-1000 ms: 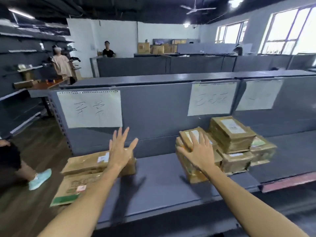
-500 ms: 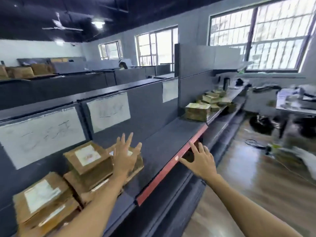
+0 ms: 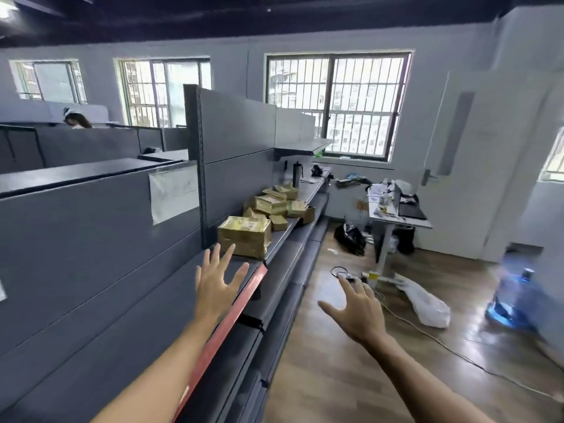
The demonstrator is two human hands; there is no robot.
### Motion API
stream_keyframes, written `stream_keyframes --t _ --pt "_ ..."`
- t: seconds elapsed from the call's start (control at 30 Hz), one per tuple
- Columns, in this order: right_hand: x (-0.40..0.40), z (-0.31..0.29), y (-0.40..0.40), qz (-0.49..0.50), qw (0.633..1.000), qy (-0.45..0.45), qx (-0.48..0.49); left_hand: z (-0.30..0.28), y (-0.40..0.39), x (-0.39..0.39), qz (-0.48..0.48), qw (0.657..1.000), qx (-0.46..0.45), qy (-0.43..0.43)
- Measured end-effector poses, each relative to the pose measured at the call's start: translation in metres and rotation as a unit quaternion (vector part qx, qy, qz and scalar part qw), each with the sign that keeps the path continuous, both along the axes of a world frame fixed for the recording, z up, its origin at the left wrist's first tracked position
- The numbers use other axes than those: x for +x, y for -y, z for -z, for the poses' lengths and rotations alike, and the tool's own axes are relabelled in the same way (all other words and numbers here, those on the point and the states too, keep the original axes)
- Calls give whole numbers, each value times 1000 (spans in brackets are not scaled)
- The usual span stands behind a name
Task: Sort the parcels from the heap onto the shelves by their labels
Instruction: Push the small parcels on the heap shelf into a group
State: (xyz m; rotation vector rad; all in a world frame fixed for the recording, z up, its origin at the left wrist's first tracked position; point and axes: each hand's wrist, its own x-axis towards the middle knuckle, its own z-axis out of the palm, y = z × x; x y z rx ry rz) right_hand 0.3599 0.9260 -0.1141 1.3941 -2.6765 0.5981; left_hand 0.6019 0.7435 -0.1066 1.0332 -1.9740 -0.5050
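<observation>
A grey shelf [image 3: 283, 239] with a red front strip runs away from me along the left. On it stands a taped brown parcel [image 3: 245, 236], and behind it lies a heap of several smaller brown parcels [image 3: 276, 204]. A paper label [image 3: 174, 193] hangs on the grey back panel. My left hand [image 3: 218, 285] hovers over the shelf just short of the near parcel, fingers spread, holding nothing. Out over the wooden floor, my right hand [image 3: 355, 309] is also spread and empty.
A cluttered desk [image 3: 396, 213] stands at the right by a white door. A black bag [image 3: 350, 239], a white plastic bag [image 3: 427, 303], cables and a blue water bottle [image 3: 515, 296] lie on the floor. A dark flask [image 3: 296, 174] stands far along the shelf. A person sits behind the partitions.
My view has swung right along the shelf. The stacked parcels my hands were near have left the view; both hands stay spread and empty, the right one now over the floor.
</observation>
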Motion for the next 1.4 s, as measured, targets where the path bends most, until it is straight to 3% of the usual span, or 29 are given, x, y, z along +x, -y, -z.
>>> stream_keyframes --t 0.4,0.7,1.4 --pt "-208 23 137 45 999 17 -1 33 149 -236 64 992 -18 112" --pt "-373 9 283 -14 1000 15 15 27 268 -384 19 990 1 141" --pt "-502 14 727 -251 966 -28 54 56 611 -482 -163 980 51 107"
